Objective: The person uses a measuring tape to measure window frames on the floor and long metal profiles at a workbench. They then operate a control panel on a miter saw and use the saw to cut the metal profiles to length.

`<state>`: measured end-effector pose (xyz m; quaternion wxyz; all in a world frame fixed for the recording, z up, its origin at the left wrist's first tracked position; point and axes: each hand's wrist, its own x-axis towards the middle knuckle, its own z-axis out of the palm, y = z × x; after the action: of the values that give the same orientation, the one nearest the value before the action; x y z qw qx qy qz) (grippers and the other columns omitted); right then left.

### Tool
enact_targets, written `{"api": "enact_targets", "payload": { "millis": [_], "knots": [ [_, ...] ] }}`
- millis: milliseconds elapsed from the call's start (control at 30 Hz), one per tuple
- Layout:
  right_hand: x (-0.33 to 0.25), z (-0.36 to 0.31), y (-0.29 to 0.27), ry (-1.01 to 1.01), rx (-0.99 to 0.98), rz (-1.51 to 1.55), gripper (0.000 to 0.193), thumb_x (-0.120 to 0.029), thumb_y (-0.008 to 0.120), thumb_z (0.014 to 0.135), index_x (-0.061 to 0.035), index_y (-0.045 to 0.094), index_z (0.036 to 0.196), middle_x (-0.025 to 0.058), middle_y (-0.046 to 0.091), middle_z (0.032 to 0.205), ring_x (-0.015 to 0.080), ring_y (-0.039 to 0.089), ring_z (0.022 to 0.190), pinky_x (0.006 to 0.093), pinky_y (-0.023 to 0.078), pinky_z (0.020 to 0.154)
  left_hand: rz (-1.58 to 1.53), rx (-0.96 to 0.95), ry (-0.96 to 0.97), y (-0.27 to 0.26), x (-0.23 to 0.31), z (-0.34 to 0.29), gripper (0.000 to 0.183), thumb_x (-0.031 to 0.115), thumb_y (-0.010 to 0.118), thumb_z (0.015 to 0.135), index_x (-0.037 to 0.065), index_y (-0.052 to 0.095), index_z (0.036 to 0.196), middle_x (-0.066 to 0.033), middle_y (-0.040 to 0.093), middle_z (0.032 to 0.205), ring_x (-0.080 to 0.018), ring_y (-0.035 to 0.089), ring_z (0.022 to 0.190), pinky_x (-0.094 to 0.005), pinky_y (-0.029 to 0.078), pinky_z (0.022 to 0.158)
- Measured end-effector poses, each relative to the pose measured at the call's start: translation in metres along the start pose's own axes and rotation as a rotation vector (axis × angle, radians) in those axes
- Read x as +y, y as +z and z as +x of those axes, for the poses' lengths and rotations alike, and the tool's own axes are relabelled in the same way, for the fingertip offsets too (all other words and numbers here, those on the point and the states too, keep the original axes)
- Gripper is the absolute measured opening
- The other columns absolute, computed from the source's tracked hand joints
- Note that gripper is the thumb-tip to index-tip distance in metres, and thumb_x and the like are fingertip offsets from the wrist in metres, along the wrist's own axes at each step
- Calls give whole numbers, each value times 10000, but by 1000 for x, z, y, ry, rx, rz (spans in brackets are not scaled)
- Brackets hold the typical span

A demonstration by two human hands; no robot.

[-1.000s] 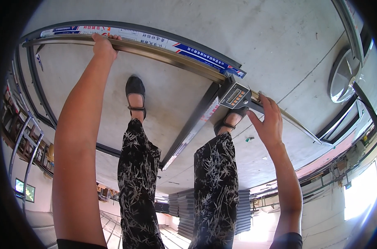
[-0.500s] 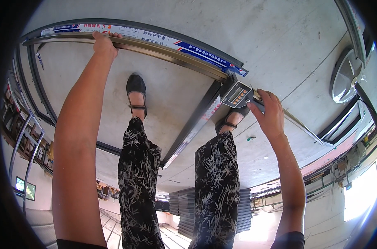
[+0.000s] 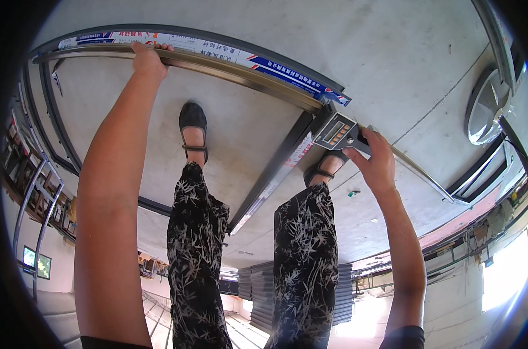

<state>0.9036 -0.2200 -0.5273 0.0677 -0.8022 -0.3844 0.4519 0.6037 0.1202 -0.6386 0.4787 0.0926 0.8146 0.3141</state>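
My left hand (image 3: 150, 61) is wrapped round a long bronze-coloured metal bar (image 3: 235, 75), well left of its middle. This bar lies along the far side of a dark grey metal frame (image 3: 269, 168), beside a profile covered in printed protective film (image 3: 275, 71). A digital measuring gauge (image 3: 337, 131), a dark box with a small display and several orange buttons, sits at the bar's right end by the frame corner. My right hand (image 3: 375, 160) is closed on its right side, thumb at the lower edge. From behind that hand a thin rod (image 3: 426, 174) runs to the right.
My feet in dark shoes (image 3: 192, 125) stand either side of the frame's near-running member. At the right is a standing fan (image 3: 486, 110) and another dark frame (image 3: 479, 168). Metal rails (image 3: 34, 215) rise at the left. Stacked grey profiles (image 3: 258, 291) lie behind my legs.
My right thumb has slid down and left, away from the gauge's round knob. Both hands keep their hold, and the whole view has shifted very slightly.
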Motion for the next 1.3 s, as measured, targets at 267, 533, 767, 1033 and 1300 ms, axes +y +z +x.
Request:
{"api": "enact_targets", "payload": {
  "millis": [267,533,767,1033,1300],
  "knots": [
    [0,-1,6,-57,-2,-131,475,-178,733,647,-9,542,1047,150,574,935,319,539,914,383,440,757,1,2,24,1,1,-5,493,468,275,930,2,389,814,-81,448,690,-196,489,583,-350,515,569],
    [-1,6,15,0,-50,-188,369,-135,710,635,-25,533,939,135,568,876,331,542,868,407,437,735,-17,10,7,1,1,-6,501,478,287,930,-3,398,850,-94,448,753,-215,499,634,-362,521,625],
    [2,11,20,100,-100,-255,304,-147,685,656,-37,529,893,137,588,873,331,561,868,417,448,732,-28,-10,15,-3,-3,9,512,493,287,928,9,401,807,-87,442,706,-217,493,624,-364,515,628],
    [-62,-77,-8,228,-257,-392,365,-238,707,664,-106,531,955,140,620,835,331,602,818,439,482,672,-166,-228,-267,-95,38,-13,498,502,438,882,22,372,999,-110,461,754,-277,525,644,-466,508,643],
    [-162,-310,-56,123,-217,-454,357,-296,746,578,-69,555,776,141,610,755,324,597,714,430,473,626,14,-343,-267,-246,101,-142,528,586,463,833,62,454,775,-72,515,647,-214,547,600,-371,505,570]
  ]
}}
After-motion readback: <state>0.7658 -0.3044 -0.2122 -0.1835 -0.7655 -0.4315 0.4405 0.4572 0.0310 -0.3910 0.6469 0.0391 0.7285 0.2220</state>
